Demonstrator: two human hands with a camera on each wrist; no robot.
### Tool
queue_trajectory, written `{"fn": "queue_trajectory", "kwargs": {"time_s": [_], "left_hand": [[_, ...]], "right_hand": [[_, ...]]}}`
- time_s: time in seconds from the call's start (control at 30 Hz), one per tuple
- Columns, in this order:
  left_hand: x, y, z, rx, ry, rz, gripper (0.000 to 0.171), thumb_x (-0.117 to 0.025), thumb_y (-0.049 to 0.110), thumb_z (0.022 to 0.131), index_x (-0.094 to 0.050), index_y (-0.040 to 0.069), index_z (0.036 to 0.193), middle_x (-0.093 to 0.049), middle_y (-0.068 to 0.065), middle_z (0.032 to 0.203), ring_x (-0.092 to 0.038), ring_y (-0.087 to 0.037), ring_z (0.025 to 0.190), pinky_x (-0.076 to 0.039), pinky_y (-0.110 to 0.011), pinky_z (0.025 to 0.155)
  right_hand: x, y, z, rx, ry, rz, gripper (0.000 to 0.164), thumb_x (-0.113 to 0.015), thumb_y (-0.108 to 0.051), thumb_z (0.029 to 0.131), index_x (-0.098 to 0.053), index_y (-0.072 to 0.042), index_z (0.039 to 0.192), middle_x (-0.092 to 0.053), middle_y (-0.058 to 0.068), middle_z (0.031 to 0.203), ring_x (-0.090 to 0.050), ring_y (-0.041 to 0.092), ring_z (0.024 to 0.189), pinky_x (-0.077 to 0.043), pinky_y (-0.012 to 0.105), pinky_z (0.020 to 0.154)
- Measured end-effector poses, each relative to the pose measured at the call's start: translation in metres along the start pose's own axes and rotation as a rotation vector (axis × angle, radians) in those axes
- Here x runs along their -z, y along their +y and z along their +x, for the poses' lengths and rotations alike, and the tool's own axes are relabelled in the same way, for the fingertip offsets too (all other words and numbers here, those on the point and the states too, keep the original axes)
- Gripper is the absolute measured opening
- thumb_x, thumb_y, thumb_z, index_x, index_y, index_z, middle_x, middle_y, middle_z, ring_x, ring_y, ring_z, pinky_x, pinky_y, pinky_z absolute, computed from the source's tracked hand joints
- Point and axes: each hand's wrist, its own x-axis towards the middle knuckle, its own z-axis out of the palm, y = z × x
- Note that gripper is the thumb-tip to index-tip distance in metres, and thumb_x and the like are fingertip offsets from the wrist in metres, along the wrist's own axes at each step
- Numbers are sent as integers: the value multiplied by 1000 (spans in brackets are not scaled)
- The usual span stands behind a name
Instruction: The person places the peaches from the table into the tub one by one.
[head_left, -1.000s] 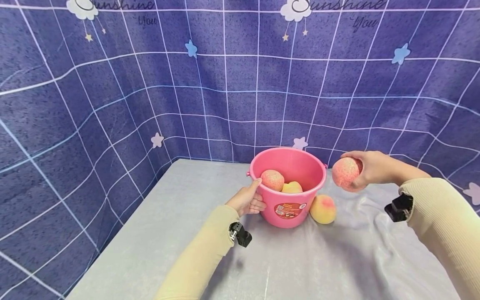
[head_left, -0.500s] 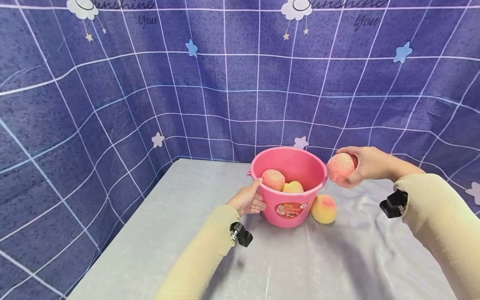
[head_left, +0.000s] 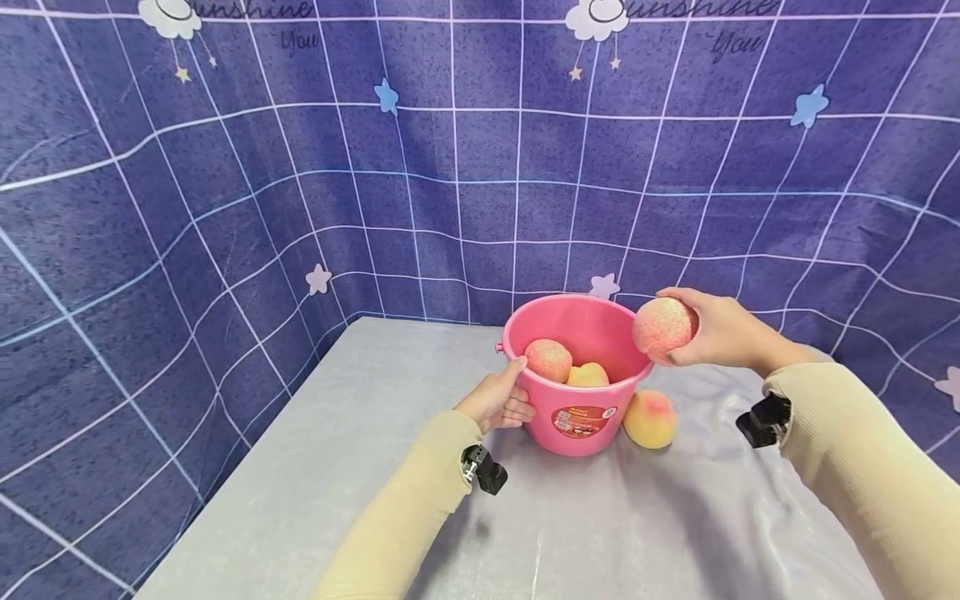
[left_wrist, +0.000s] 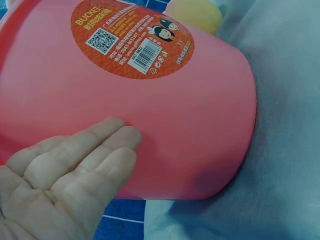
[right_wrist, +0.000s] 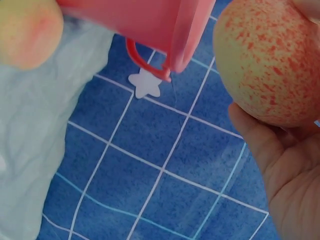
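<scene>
A pink bucket [head_left: 576, 417] with a red oval label [left_wrist: 132, 40] stands upright on the grey cloth. My left hand [head_left: 497, 400] holds its left side, thumb at the rim and fingers against the outer wall. My right hand [head_left: 723, 329] grips a speckled red peach [head_left: 663, 327] in the air at the bucket's right rim. In the right wrist view, this peach [right_wrist: 272, 62] is apart from the bucket. Inside the bucket lie a reddish peach [head_left: 549, 360] and a yellow one [head_left: 588, 375], partly hidden by the front rim. A yellow-red peach [head_left: 649, 418] rests on the cloth beside the bucket's right side.
Grey cloth [head_left: 360, 417] covers the table. A blue curtain [head_left: 480, 167] with white grid lines and stars hangs close behind the bucket and along the left. The bucket's handle [right_wrist: 142, 62] hangs behind it in the right wrist view.
My right hand has moved left and slightly up with the speckled peach, from right of the bucket to its right rim. The left hand and bucket stay put.
</scene>
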Motion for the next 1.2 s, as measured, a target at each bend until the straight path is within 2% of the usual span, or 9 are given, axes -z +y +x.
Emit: {"fn": "queue_trajectory", "kwargs": {"time_s": [0.2, 0.4, 0.7, 0.93, 1.2], "left_hand": [[0, 0, 0, -1, 9, 6, 81, -36, 52, 97, -46, -25, 119, -60, -38, 108, -61, -45, 105, -42, -51, 98], [2, 2, -3, 12, 25, -1, 80, -36, 52, 97, -46, -24, 119, -60, -38, 108, -61, -44, 106, -42, -51, 98], [0, 0, -1, 7, 10, 3, 81, -35, 53, 97, -46, -24, 120, -60, -37, 108, -61, -44, 105, -43, -51, 97], [0, -2, 0, 12, 23, -1, 80, -37, 53, 97, -48, -23, 118, -62, -36, 106, -63, -43, 103, -46, -49, 94], [-2, 0, -1, 4, 33, 4, 80, -36, 53, 97, -48, -23, 117, -62, -37, 105, -62, -44, 103, -45, -50, 95]], "right_hand": [[-8, -4, 1, -3, 55, 68, 76, -81, -14, 63, -50, -1, 132, -65, 23, 105, -60, 33, 91, -48, 47, 78], [-24, -6, 3, 12, 118, 119, 76, -82, -12, 64, -50, -1, 132, -63, 25, 110, -59, 36, 96, -46, 52, 83], [-37, -7, 1, 28, 177, 174, 75, -80, -5, 61, -50, -1, 131, -63, 25, 110, -59, 35, 95, -46, 52, 82], [-44, 0, 1, -2, 174, 186, 76, -81, -8, 63, -50, -5, 132, -62, 24, 115, -59, 37, 99, -45, 53, 85], [-48, 0, 10, -12, 128, 192, 78, -80, -11, 65, -47, 0, 135, -61, 27, 115, -59, 38, 100, -46, 52, 85]]}}
